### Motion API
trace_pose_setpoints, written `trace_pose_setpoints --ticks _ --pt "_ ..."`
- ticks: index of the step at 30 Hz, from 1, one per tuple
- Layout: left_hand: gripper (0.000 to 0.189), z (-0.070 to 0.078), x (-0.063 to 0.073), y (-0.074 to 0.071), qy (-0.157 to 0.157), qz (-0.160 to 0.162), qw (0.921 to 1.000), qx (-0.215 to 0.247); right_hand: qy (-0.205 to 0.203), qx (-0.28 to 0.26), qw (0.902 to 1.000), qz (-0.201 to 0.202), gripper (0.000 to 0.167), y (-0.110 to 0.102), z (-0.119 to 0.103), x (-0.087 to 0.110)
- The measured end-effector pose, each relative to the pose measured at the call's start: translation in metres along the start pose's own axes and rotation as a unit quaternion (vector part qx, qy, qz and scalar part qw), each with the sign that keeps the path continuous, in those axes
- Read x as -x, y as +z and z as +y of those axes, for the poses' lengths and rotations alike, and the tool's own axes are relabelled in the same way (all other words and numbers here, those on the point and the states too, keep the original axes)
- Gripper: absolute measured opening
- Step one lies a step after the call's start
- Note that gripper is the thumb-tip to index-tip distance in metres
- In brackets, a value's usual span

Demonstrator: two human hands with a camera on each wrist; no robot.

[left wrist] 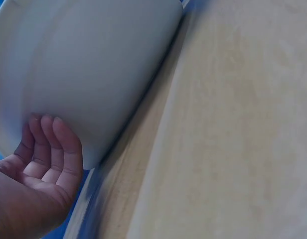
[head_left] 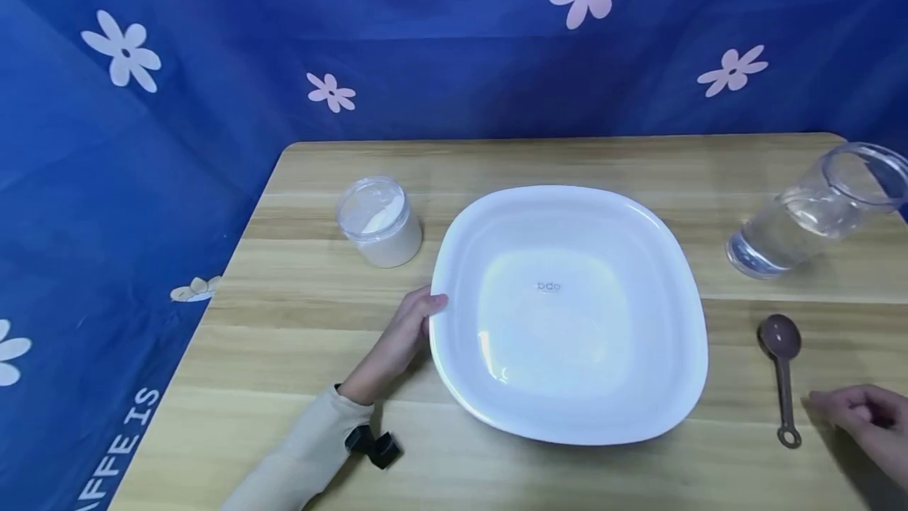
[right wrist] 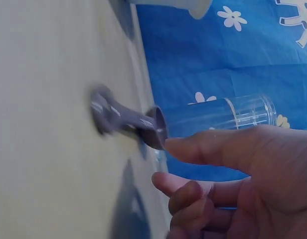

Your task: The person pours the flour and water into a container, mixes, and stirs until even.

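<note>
Head view shows us the white basin [head_left: 553,337] on the tabletop [head_left: 284,345], just right of our left hand [head_left: 404,333], which pinches its left edge, thumb over the rim and fingers bent against the outer wall. Right of the basin we see the brown spoon [head_left: 783,381], its handle just left of our right hand [head_left: 868,420], which holds nothing, thumb and forefinger apart and the other fingers loosely bent. Farther out we have a jar of white powder [head_left: 388,239] beyond the left hand, a glass of water [head_left: 794,219] beyond the spoon, and blue flowered cloth [head_left: 440,38] behind.
</note>
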State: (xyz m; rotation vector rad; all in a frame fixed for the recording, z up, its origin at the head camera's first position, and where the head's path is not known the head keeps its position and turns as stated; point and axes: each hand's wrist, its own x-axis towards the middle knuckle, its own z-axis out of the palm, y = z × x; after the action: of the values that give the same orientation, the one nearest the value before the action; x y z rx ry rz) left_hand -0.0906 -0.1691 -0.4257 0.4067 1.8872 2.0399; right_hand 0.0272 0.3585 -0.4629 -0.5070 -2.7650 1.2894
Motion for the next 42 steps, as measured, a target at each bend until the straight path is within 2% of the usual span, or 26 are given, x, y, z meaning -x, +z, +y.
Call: trace_pose_setpoints --ticks 3,6,11,17,21,25,29,31,33,36,38,39,40,42 --pt "0.051 0.000 0.001 -0.001 0.007 0.004 1.0000 -0.005 -0.024 0.023 0.9989 0.034 0.017 0.012 -0.008 0.009" --pt "0.051 0.000 0.000 -0.001 0.010 0.007 0.9999 -0.005 0.008 0.074 0.9966 0.037 0.019 0.021 -0.020 0.014" --pt "0.049 0.002 0.000 0.001 0.010 0.014 0.9998 0.007 0.063 0.124 0.9903 0.006 0.039 0.027 -0.031 0.018" --pt "0.043 0.009 0.004 0.004 0.012 0.045 0.9982 0.039 0.075 0.153 0.9854 -0.009 0.044 0.030 -0.035 0.014" --pt "0.031 0.013 0.004 0.006 0.022 0.042 0.9977 0.048 0.075 0.164 0.9833 -0.024 0.044 0.030 -0.034 0.012" --pt "0.017 0.014 0.004 0.006 0.031 0.035 0.9970 0.062 0.059 0.140 0.9881 -0.022 0.039 0.030 -0.034 0.011" --pt "0.019 0.014 0.004 0.006 0.038 0.030 0.9962 0.073 -0.002 0.025 0.9997 0.008 0.018 0.029 -0.036 0.011" --pt "0.019 0.014 0.005 0.006 0.040 0.026 0.9960 0.075 -0.047 -0.043 0.9978 0.015 0.010 0.028 -0.037 0.010" --pt "0.019 0.014 0.005 0.007 0.042 0.026 0.9961 0.073 -0.100 -0.128 0.9866 0.011 0.018 0.027 -0.041 0.006" --pt "0.019 0.014 0.004 0.007 0.044 0.029 0.9962 0.070 -0.176 -0.188 0.9661 0.020 0.030 0.024 -0.058 0.000" --pt "0.018 0.014 0.003 0.007 0.046 0.033 0.9963 0.065 -0.238 -0.194 0.9512 0.029 0.031 0.021 -0.077 -0.004" --pt "0.018 0.014 0.002 0.007 0.046 0.035 0.9963 0.063 -0.268 -0.175 0.9468 0.037 0.028 0.020 -0.089 -0.005" --pt "0.017 0.013 0.001 0.007 0.048 0.036 0.9963 0.062 -0.287 -0.132 0.9472 0.054 0.023 0.019 -0.103 -0.007" --pt "0.017 0.011 0.000 0.007 0.050 0.034 0.9964 0.059 -0.341 -0.066 0.9358 0.063 0.013 0.017 -0.128 -0.010"
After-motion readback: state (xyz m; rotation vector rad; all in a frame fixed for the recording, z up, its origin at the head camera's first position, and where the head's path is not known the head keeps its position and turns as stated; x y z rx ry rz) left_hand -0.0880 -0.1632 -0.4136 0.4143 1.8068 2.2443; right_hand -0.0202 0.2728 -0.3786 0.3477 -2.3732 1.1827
